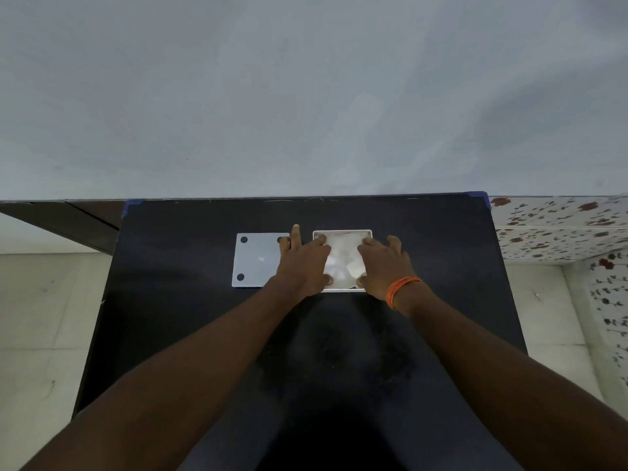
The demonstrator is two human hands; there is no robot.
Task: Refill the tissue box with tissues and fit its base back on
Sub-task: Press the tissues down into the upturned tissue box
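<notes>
A white square tissue box (342,232) lies with its open side up on the black table (190,334), and white tissues (343,256) fill it. My left hand (302,261) presses flat on the tissues at the box's left side, fingers spread, one finger pointing past the far edge. My right hand (384,266), with an orange band on the wrist, presses on the right side of the tissues. The box's base (256,260), a flat white square with black round feet at its corners, lies just left of the box, partly under my left hand.
The black table's far edge (306,198) meets a pale grey wall. A flowered cloth (560,229) covers a surface to the right. Pale floor tiles (44,317) show on both sides of the table.
</notes>
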